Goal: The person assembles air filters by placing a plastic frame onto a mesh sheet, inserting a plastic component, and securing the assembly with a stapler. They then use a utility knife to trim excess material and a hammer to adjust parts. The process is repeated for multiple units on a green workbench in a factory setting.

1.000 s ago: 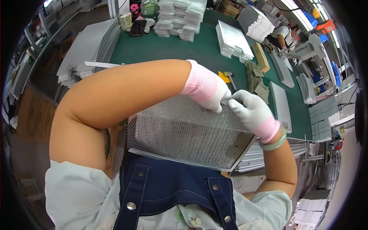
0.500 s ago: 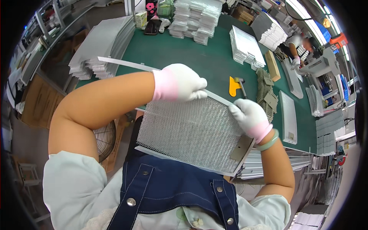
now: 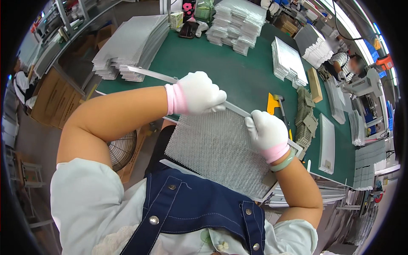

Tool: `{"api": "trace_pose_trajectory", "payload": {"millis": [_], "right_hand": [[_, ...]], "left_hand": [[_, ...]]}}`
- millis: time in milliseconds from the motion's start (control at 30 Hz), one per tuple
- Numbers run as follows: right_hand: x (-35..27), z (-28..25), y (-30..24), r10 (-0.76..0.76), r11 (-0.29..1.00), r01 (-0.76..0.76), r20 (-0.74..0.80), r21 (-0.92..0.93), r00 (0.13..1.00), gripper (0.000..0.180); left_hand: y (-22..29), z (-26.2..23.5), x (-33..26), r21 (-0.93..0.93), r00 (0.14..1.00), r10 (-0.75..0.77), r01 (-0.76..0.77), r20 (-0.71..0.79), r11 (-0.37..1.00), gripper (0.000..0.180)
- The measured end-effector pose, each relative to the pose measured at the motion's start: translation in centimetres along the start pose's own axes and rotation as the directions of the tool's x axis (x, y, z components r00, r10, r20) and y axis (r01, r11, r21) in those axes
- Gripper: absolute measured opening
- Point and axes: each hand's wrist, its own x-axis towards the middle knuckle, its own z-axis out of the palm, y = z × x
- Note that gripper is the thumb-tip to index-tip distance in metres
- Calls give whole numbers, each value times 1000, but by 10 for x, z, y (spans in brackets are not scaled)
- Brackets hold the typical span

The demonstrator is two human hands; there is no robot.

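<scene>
A silvery mesh panel lies tilted against my lap, in front of my dark blue apron. Along its far edge runs a thin pale metal frame strip, whose left end sticks out well past the mesh. My left hand, in a white glove with a pink cuff, is closed around this strip near the middle. Farther right, my gloved right hand pinches the same strip, thumb toward the left hand. Beyond it shows the frame's right corner. Another pale strip borders the mesh nearest me.
On the green bench lie a yellow scraper, a hammer and grey-green plates. Mesh stacks stand at left and back. A finished-looking framed panel lies right. A floor fan stands below left; a co-worker is far right.
The view has shifted, so the bench appears farther right. My right hand sits farther left along the strip, closer to my left hand, and the frame's right corner now shows.
</scene>
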Motion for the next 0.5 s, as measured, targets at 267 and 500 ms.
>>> {"api": "trace_pose_trajectory", "payload": {"millis": [267, 500], "right_hand": [[-10, 4, 19, 210, 955, -228, 108, 192, 972, 36], [-72, 7, 83, 595, 697, -532, 25, 481, 803, 33]], "left_hand": [[1, -13, -26, 80, 954, -107, 134, -279, 988, 27], [91, 35, -97, -608, 850, -54, 418, 525, 674, 57]]}}
